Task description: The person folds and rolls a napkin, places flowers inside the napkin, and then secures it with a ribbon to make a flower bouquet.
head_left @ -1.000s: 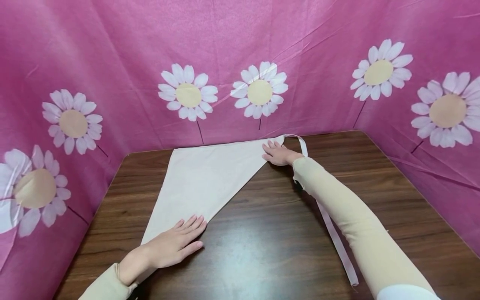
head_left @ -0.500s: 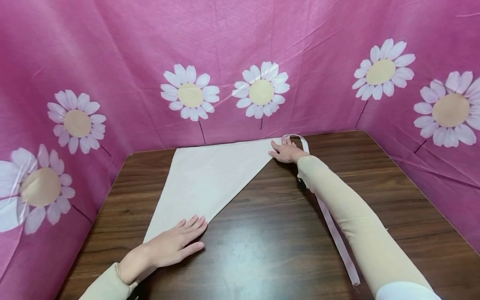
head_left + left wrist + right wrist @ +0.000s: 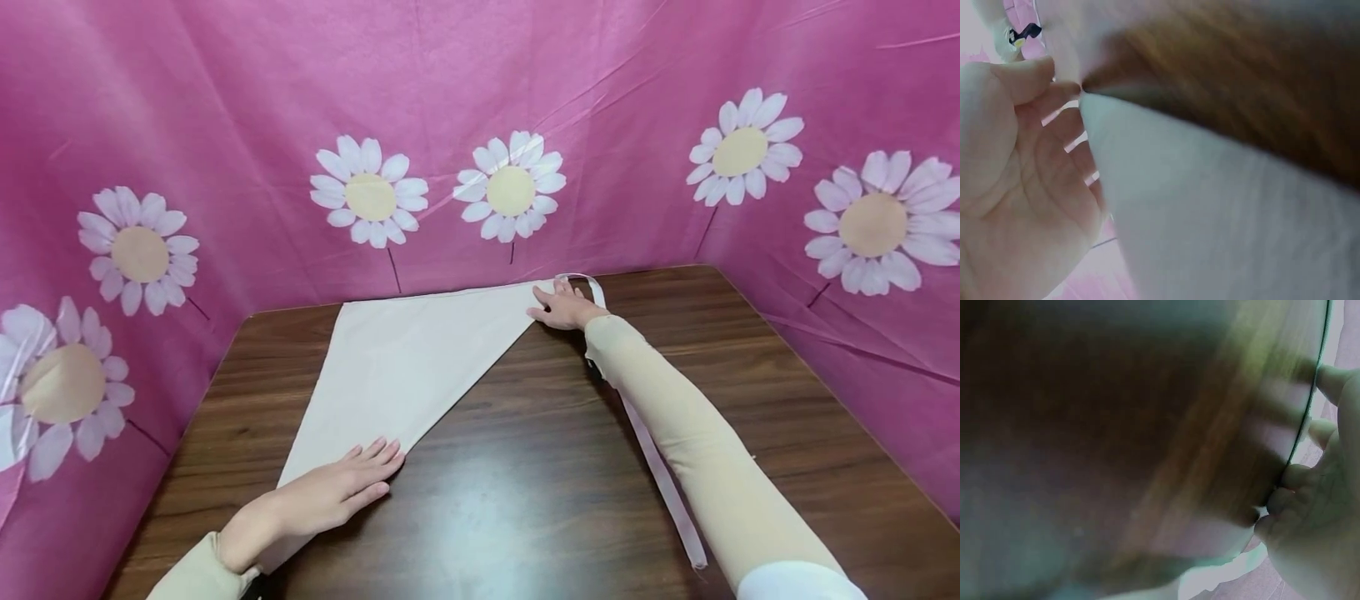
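A cream-white cloth (image 3: pixel 397 367), folded to a roughly triangular shape, lies flat on the table. My left hand (image 3: pixel 318 496) rests over its near corner, fingers straight and fingertips at the slanting edge. In the left wrist view, that hand's palm (image 3: pixel 1029 181) shows beside the cloth's pale face (image 3: pixel 1210 212). At the far right corner, my right hand (image 3: pixel 564 308) presses down with its fingers spread. A narrow white strap (image 3: pixel 663 479) loops out from that corner, passes under the right forearm and ends toward the front. The right wrist view shows the fingertips (image 3: pixel 1297 477) against the table surface.
The brown wood-grain table (image 3: pixel 510 450) carries the cloth, whose far edge runs close along the table's back edge. Pink fabric (image 3: pixel 450 67) with printed white daisies hangs behind and at both sides. Beige sleeves (image 3: pixel 697 442) cover both forearms.
My right hand has slid outward to the cloth's far right corner, its fingers more spread. The left hand has stayed on the near corner. The head view has shifted slightly.
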Available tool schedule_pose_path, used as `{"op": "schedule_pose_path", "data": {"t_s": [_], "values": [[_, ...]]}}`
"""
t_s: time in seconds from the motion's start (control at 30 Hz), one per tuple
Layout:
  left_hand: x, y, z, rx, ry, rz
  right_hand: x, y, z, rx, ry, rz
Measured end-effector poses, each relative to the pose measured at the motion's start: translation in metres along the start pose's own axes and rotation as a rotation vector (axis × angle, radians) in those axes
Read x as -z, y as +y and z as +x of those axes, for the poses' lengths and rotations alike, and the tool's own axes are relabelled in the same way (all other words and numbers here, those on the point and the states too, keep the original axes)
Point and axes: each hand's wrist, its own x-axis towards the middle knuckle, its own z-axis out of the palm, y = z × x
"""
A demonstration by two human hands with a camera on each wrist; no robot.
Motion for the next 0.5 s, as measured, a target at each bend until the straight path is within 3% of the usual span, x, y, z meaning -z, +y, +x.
{"op": "schedule_pose_path", "data": {"t_s": [0.1, 0.23, 0.5], "values": [[0.003, -0.005, -0.003, -0.022, 0.007, -0.014, 0.000, -0.002, 0.000, -0.023, -0.029, -0.021], [0.006, -0.010, -0.009, -0.054, 0.063, 0.039, 0.003, -0.003, -0.002, -0.038, -0.053, -0.019], [0.000, -0.023, -0.032, -0.076, 0.157, 0.053, 0.003, 0.000, 0.001, -0.033, -0.071, -0.013]]}}
